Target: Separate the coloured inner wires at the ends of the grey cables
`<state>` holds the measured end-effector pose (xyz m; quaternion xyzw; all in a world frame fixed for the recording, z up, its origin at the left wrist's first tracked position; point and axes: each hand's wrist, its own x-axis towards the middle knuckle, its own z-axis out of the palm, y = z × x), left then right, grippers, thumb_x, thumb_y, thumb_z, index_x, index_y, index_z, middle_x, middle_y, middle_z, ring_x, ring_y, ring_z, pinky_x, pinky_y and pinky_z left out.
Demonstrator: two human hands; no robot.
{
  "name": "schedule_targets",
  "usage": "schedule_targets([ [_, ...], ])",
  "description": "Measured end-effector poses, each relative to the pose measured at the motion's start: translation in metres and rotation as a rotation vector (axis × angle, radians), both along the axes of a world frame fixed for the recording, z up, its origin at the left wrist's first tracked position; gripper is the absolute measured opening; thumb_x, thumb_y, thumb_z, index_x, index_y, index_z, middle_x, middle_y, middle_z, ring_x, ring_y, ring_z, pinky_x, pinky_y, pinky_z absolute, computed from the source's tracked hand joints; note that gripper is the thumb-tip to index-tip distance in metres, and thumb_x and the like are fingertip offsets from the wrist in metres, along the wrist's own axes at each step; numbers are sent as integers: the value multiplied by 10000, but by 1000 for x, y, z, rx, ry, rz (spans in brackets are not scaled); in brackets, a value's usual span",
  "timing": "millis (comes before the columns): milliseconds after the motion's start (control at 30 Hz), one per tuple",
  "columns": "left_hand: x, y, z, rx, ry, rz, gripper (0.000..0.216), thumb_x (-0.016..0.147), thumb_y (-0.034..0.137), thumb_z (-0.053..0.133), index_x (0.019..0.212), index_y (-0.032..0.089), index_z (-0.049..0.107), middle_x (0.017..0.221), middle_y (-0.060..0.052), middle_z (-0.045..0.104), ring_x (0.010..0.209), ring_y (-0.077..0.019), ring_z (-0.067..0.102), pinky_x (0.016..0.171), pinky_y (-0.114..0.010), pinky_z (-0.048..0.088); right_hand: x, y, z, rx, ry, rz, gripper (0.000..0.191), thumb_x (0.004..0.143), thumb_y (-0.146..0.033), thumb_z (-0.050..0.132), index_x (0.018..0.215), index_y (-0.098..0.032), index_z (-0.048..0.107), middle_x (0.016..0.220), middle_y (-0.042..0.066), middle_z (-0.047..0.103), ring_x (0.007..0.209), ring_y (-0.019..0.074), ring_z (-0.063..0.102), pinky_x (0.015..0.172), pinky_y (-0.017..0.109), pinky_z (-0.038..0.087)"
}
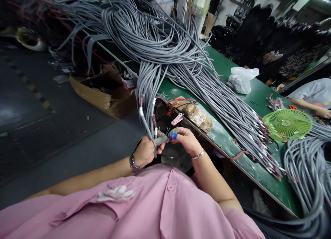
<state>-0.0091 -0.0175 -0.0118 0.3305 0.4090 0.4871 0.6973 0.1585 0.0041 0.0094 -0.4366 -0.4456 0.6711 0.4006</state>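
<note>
My left hand (147, 151), with a watch on the wrist, is closed around a grey cable (148, 94) that hangs off the table edge; taped fingertips pinch its stripped end. My right hand (187, 140), with a bracelet on the wrist, is closed on the coloured wire ends (169, 135) sticking out of that cable, thumb and forefinger wrapped in grey and blue tape. The two hands almost touch, in front of my pink shirt. A large heap of grey cables (160, 35) covers the green table (222, 132).
A pink clip (177, 119) and a taped cardboard pad (198, 115) sit at the table edge. A green fan (287, 124), a white plastic bag (241, 79) and more coiled cables (307, 170) lie right. Another person's arm (314, 108) rests far right. An open cardboard box (106, 92) stands on the floor.
</note>
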Motion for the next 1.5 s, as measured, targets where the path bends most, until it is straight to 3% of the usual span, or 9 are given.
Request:
schedule_targets([
  [200,-4,-1,-5,40,67,-78,247,727,332,727,658,151,573,467,32,534,355,-67,405,320,-183,301,-8,-9,-3,-5,1,-93,320,614,-403,816,717,-156,639,622,-20,609,551,88,522,572,236,446],
  [600,-1,6,5,-55,-88,71,211,694,315,725,697,143,604,471,27,531,388,-72,428,336,-176,308,-16,-14,-8,42,49,-224,323,667,-447,782,785,-167,673,685,-4,628,591,94,534,599,234,461],
  [733,-2,10,10,-78,-114,81,217,660,305,746,719,132,629,474,27,529,382,-63,412,331,-172,282,-5,3,-16,-118,209,-257,486,756,-634,616,907,-173,644,835,41,667,624,99,566,603,248,503],
  [833,2,13,15,-74,-134,88,224,639,298,758,727,133,634,506,19,553,392,-62,424,331,-170,281,-1,17,-16,-175,275,-190,570,736,-704,577,927,-170,635,864,56,665,617,103,555,565,242,496],
  [900,5,14,18,-65,-143,88,220,641,296,755,724,134,631,513,20,555,391,-61,424,330,-170,279,-2,22,-14,-100,236,-195,522,717,-660,639,892,-168,632,796,37,650,572,90,516,528,223,458],
  [967,8,16,21,-59,-148,85,214,644,291,750,725,133,631,518,21,555,391,-59,422,331,-169,275,-6,24,-15,23,140,-306,445,717,-597,682,824,-170,621,676,1,607,511,76,453,487,207,394],
  [1100,12,21,22,-57,-158,88,219,638,278,759,730,134,624,548,18,577,404,-56,431,328,-165,265,-13,25,-19,153,27,-463,458,778,-631,589,776,-174,609,617,-9,568,501,80,429,483,213,355],
  [1267,16,23,20,-65,-136,97,243,646,297,763,681,151,572,471,41,522,390,-61,422,328,-165,262,-16,32,-17,-36,306,-295,507,770,-671,575,876,-179,635,744,17,595,596,100,484,543,222,430],
  [1500,19,24,16,-110,-80,119,245,614,279,771,672,141,577,481,32,536,399,-65,439,324,-163,263,-22,36,-14,-113,393,-412,415,744,-593,667,846,-192,630,713,-3,580,614,105,499,563,216,425],
])
